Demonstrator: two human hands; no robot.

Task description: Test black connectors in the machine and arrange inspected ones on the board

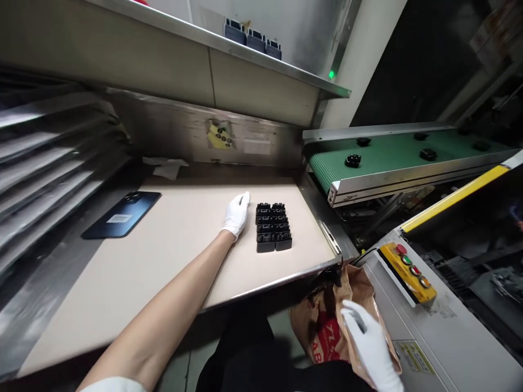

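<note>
Black parts: ribbed, hard-looking black plastic blocks [273,227] packed in a tight rectangular group on the counter, just beside the left hand.
Left hand: white-gloved [237,214], fingers together, open and empty, resting on the counter.
Right hand: white-gloved [368,343], fingers open, at a crumpled brown paper bag [322,332], no clear grip.
Counter: smooth beige board [171,256].

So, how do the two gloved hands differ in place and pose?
The left hand rests on the pale bench beside the black parts, while the right hand is lower, at the brown paper bag. The left shows its bare forearm; the right's forearm is out of view. Both wear white gloves.
</note>
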